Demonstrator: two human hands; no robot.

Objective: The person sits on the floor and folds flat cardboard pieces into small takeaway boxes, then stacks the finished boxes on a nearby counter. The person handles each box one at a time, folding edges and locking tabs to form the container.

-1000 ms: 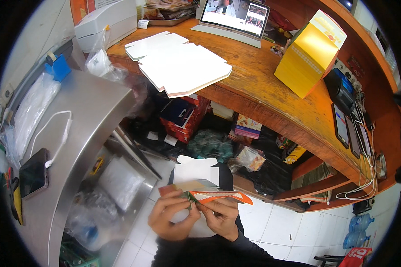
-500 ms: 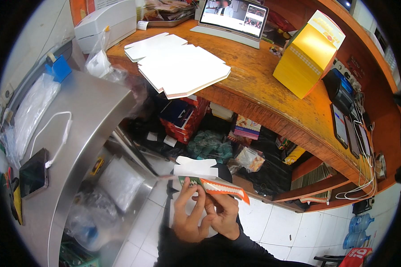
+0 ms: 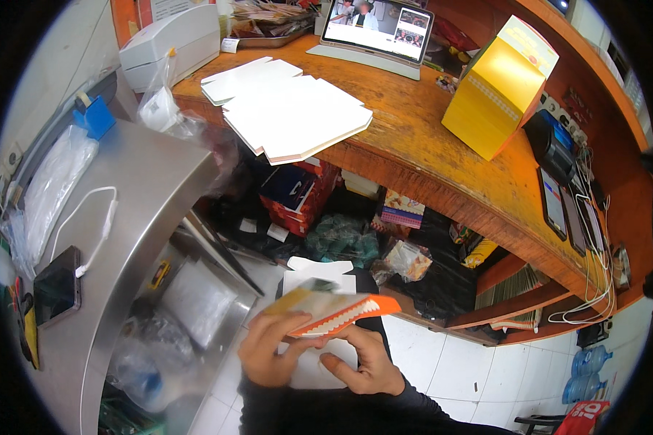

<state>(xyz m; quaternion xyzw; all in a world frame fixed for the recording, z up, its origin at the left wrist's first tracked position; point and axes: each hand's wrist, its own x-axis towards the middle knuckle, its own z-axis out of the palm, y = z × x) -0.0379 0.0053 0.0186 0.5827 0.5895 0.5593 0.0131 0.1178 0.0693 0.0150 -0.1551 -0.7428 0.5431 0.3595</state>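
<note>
Phone (image 3: 58, 286) and white cable (image 3: 100, 196) lay on the steel desk (image 3: 141, 163) at far left, with a stack of clear plastic bags (image 3: 62, 177) behind them and a blue tape dispenser (image 3: 94, 116) at the back. Next came a white boxy machine (image 3: 170, 45) at the left end of the wooden desk (image 3: 428, 130).

Below, near the middle, the person's left hand (image 3: 272, 351) held a folded printed carton (image 3: 345, 315) by its left part, fingers against it and thumb near its lower edge. The carton was tilted in front of the person, its orange edge with a white toothed band turned toward them, its upper side blurred. Just beyond it showed a piece of white card (image 3: 319, 274) with flaps; whether the two were joined, I could not tell.

Above, on the wooden desk, lay flat white sheets (image 3: 297, 109). The right hand (image 3: 366, 362) was under the carton's right part, thumb well apart from the index finger, which seemed to touch the lower edge. Farther right on the wooden desk stood a lit tablet (image 3: 377, 30), then a yellow box (image 3: 495, 90).
</note>
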